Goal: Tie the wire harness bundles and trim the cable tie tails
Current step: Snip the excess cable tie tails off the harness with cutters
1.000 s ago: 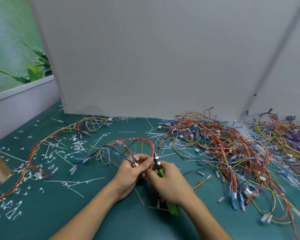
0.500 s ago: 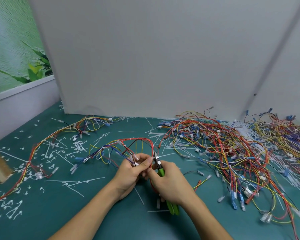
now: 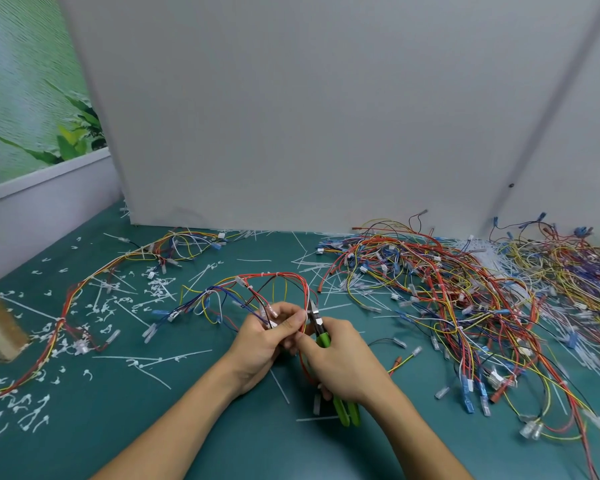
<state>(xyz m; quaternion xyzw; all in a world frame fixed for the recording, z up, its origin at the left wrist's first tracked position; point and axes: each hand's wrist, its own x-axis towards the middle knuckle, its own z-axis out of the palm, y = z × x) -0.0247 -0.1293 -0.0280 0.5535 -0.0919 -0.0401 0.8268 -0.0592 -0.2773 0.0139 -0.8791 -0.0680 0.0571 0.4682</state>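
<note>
This looks like the trimming step. A looped harness [image 3: 274, 280] of red, yellow and blue wires arches up from the table [image 3: 194, 434], and both hands meet at its near end. The left hand [image 3: 265, 341] has its fingers curled round the gathered wires, pinching the bundle between thumb and fingertips. The right hand [image 3: 345, 370], touching the left at the harness's right side, wraps the green handles of the cutters [image 3: 317, 323], whose dark nose points up beside the loop's red wires. Whether the blades are parted, or whether a tie tail lies between them, is too small to tell.

Right of the harness sprawls a pile of loose harnesses [image 3: 465, 299]. Left of it lies a long tied harness [image 3: 94, 285] among white cut tails [image 3: 156, 292].

The next move, I judge, calls for setting the blades flush against the tie head, clear of the wire insulation. The right hand would then squeeze while the left holds the bundle steady.
</note>
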